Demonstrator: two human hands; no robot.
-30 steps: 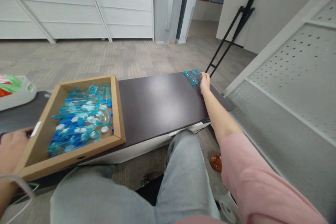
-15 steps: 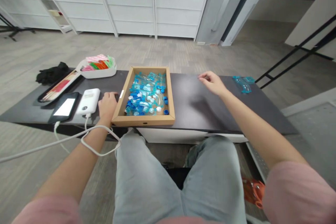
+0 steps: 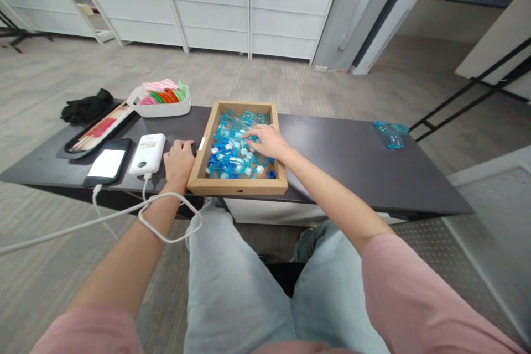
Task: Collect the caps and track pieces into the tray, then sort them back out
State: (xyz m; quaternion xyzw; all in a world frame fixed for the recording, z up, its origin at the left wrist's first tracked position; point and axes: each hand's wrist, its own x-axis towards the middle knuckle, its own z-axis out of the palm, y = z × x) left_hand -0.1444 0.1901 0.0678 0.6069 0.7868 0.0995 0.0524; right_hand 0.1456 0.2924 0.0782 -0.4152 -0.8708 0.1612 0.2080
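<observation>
A shallow cardboard box (image 3: 198,176) sits on the dark table (image 3: 340,166), filled with several clear blue plastic pieces (image 3: 230,149) and small white caps. My right hand (image 3: 265,141) reaches into the box, fingers curled down onto the pieces; what they hold, if anything, is hidden. My left hand (image 3: 178,160) rests on the table against the box's left wall, fingers bent and empty. A joined group of blue pieces (image 3: 390,133) lies alone at the table's far right.
Left of the box lie a white power bank (image 3: 147,153) with a cable (image 3: 124,213) looped round my left wrist, a phone (image 3: 107,163), a white tray of coloured strips (image 3: 164,100), a black tray (image 3: 89,133) and a black cloth (image 3: 85,108). A black stand (image 3: 473,88) is at right.
My right hand let go of the blue pieces at the table's far right, drew back leftward across the table and went into the box. The view swung left.
</observation>
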